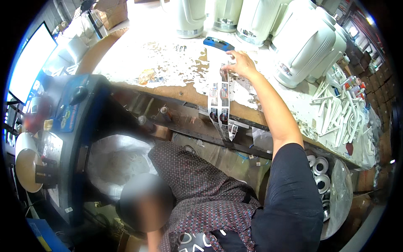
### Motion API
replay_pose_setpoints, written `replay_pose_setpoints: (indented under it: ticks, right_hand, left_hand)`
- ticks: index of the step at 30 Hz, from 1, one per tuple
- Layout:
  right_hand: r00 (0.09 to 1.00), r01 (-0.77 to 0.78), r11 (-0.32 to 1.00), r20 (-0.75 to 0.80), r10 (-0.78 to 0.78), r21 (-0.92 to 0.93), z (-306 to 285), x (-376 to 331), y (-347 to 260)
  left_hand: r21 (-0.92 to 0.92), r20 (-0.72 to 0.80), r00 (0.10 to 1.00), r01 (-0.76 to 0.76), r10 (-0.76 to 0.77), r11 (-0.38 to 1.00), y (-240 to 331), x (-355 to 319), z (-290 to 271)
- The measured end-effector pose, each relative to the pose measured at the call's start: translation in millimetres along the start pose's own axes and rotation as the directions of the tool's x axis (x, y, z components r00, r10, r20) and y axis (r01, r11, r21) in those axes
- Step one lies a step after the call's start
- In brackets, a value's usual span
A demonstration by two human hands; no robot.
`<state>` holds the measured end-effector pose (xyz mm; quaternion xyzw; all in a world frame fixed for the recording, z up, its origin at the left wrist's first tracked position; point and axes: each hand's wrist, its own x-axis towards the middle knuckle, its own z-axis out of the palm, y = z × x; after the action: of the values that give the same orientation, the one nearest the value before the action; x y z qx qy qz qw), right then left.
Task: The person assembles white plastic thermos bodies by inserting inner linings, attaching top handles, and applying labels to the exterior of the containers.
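Note:
My right hand (242, 64) reaches over the worktable, thumb and forefinger apart. Its fingertips touch the upper end of a strip of printed labels (220, 93), which runs toward me and hangs over the table's front edge. Just beyond the fingers lies a long blue and black object (218, 43) whose kind I cannot make out. My left forearm (154, 240) comes up from the lower edge into a blurred patch. There my left hand is smeared over, beside a dark round thing (168, 197); whether it holds that thing is unclear.
Several pale green kettle-like bodies (294, 46) stand along the table's far side. White plastic handles (342, 109) are piled at the right. Under that end are metal ring-shaped parts (322, 183). A plastic-lined container (121, 161) stands below left, near a dark cabinet (94, 96) and a bright screen (33, 63).

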<state>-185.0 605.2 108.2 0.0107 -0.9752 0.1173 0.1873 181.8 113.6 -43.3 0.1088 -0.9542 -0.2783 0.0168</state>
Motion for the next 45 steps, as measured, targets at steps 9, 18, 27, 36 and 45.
replay_pose_setpoints:
  ticks: [9,18,27,36,45]
  right_hand:
    - [0.905,-0.415,0.468,0.408,0.122,0.781,23,5,10]
    - [0.955,-0.239,0.581,0.295,-0.002,0.778,66,34,47]
    - [0.927,-0.211,0.78,0.373,-0.031,0.589,128,134,170]
    - [0.907,-0.207,0.894,0.42,0.023,0.397,82,131,131]
    - [0.993,-0.08,0.924,0.107,0.042,0.375,96,113,128]
  left_hand:
    - [0.178,0.007,1.0,-0.013,0.012,0.984,-8,-13,10]
    - [0.323,0.135,0.991,-0.043,-0.001,0.945,16,1,3]
    - [-0.127,-0.355,0.928,-0.165,0.111,0.978,14,-29,-4]
    - [-0.152,-0.671,0.613,0.438,-0.418,0.886,-198,-114,-77]
    - [0.396,-0.213,0.454,0.85,-0.865,0.348,-348,-253,-53]
